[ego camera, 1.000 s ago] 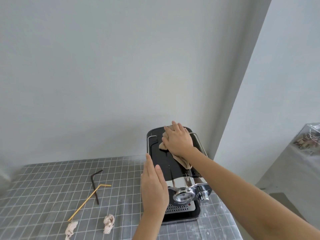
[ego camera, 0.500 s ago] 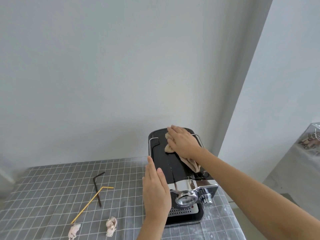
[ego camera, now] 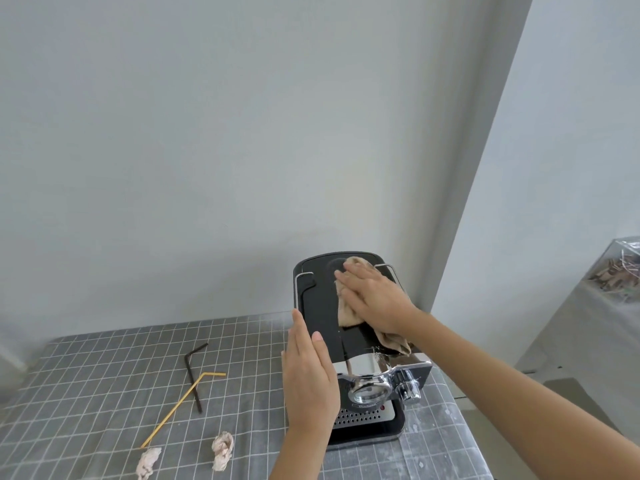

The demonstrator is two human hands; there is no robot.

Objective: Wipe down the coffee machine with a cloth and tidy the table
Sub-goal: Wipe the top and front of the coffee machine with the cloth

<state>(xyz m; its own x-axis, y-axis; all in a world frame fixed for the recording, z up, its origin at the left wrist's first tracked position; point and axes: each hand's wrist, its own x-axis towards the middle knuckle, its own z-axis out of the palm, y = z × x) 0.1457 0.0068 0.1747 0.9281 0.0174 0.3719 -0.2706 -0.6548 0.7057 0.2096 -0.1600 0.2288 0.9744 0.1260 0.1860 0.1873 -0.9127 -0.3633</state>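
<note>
A black and chrome coffee machine (ego camera: 320, 306) stands at the right end of the grid-patterned table (ego camera: 86, 393). My right hand (ego camera: 375, 299) lies flat on the machine's black top and presses a beige cloth (ego camera: 346, 308) onto it. One end of the cloth trails toward the front edge under my wrist. My left hand (ego camera: 310, 379) rests flat and open against the machine's left side, fingers together and pointing away from me.
On the table to the left lie a bent black straw (ego camera: 192, 372), a bent yellow straw (ego camera: 180, 408) and two crumpled tissues (ego camera: 221, 450) (ego camera: 148, 463). A grey wall stands close behind. A clear container (ego camera: 616, 271) sits off to the right beyond the table's edge.
My right hand has slid the cloth across the machine's top, first toward the left rear, then a little back. My left hand has stayed against the machine's side.
</note>
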